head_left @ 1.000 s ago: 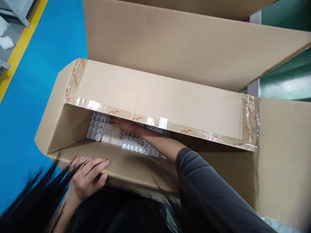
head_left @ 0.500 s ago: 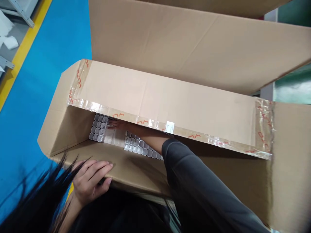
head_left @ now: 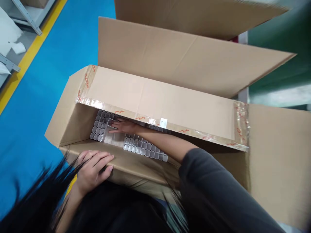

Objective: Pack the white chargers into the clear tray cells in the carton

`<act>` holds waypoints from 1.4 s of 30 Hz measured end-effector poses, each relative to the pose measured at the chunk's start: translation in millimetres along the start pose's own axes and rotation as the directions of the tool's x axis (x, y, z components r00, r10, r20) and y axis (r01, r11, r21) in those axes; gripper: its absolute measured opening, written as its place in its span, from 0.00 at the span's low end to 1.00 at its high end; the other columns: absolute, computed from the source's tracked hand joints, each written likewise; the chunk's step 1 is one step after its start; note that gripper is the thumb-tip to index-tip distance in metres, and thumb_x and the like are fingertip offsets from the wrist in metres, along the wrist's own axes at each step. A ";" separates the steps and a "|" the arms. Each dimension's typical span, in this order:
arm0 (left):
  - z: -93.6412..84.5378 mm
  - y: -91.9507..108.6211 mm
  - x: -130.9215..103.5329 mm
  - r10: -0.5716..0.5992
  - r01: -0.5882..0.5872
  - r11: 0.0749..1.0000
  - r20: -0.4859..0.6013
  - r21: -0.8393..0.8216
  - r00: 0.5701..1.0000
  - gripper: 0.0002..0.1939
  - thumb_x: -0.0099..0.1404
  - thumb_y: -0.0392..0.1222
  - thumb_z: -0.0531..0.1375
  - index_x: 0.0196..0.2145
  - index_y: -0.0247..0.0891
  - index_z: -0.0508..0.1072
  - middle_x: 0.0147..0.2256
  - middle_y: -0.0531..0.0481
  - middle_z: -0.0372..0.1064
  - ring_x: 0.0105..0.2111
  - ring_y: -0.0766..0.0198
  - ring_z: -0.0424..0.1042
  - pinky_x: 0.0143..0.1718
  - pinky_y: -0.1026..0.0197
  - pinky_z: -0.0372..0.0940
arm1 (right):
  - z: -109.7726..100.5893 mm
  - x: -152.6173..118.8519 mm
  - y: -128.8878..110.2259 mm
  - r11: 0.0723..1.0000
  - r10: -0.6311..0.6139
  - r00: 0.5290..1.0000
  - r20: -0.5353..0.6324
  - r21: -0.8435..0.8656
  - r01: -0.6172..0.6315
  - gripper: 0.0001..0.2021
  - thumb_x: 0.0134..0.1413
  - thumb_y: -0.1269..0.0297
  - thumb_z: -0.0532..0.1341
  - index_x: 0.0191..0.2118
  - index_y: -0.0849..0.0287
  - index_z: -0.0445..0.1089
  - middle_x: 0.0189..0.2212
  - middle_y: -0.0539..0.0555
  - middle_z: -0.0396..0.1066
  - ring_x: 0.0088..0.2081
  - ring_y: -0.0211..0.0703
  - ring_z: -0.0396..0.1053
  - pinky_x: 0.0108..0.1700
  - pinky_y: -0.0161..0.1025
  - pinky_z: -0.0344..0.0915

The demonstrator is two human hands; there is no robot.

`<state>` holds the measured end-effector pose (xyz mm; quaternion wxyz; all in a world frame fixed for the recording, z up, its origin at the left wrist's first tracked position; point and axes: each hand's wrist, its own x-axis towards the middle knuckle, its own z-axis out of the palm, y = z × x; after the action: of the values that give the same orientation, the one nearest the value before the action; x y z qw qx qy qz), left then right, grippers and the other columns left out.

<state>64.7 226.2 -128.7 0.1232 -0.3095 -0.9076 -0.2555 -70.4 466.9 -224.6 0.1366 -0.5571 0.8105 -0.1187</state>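
Observation:
Deep inside a large cardboard box (head_left: 150,174), my right hand (head_left: 125,126) has its fingers at a small pale plastic cup (head_left: 110,122). That cup looks larger than its neighbours and seems raised, pinched at its rim; the exact grip is partly hidden. Rows of similar cups (head_left: 98,124) stand to the left of the hand, and another block of cups (head_left: 143,150) lies to its right. Between them shows a bare whitish strip (head_left: 114,139). My left hand (head_left: 93,170) holds the near edge of the box, fingers draped over it and thumb apart.
A taped inner flap (head_left: 155,97) overhangs the box's opening and hides the far cups. Taller cardboard flaps (head_left: 170,55) rise behind, and a side flap (head_left: 279,155) extends right. Blue floor (head_left: 80,35), a yellow line (head_left: 29,56) and a metal shelf (head_left: 26,16) lie left.
My right hand has drawn back slightly, and a cup now shows at its fingertips. The view has shifted, so more of the cups and rear flaps shows. My left hand stays on the edge.

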 end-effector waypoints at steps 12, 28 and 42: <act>-21.6 13.3 -8.6 -0.198 0.154 0.860 -0.041 -0.486 0.979 0.19 0.65 0.44 0.63 0.52 0.44 0.67 0.55 0.44 0.69 0.56 0.53 0.68 0.56 0.49 0.60 | -108.9 -104.6 -183.1 0.943 0.317 0.695 -0.646 0.138 -0.302 0.47 0.54 0.61 0.68 0.71 0.38 0.39 0.65 0.60 0.50 0.67 0.64 0.50 0.63 0.65 0.57; 10.0 107.5 8.4 -0.169 0.213 0.024 0.206 -0.977 0.964 0.43 0.62 0.49 0.64 0.68 0.50 0.47 0.69 0.43 0.48 0.68 0.47 0.51 0.64 0.43 0.60 | -41.9 -83.4 -236.7 0.664 0.634 0.486 -0.601 0.746 0.055 0.57 0.40 0.44 0.73 0.70 0.48 0.40 0.66 0.64 0.48 0.66 0.64 0.53 0.63 0.59 0.59; -27.2 110.8 -12.4 -0.066 0.081 0.636 0.051 -0.767 0.997 0.43 0.61 0.50 0.67 0.68 0.50 0.51 0.68 0.42 0.49 0.67 0.49 0.52 0.66 0.44 0.55 | -2.0 -80.0 -267.4 0.245 0.849 0.308 -0.429 0.837 0.490 0.46 0.54 0.32 0.49 0.72 0.40 0.30 0.51 0.58 0.69 0.41 0.53 0.72 0.39 0.52 0.72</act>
<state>145.4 280.4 -67.7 -0.0386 -0.2977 -0.7262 -0.6185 189.1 447.9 -123.4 -0.0334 -0.0263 0.5438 -0.8381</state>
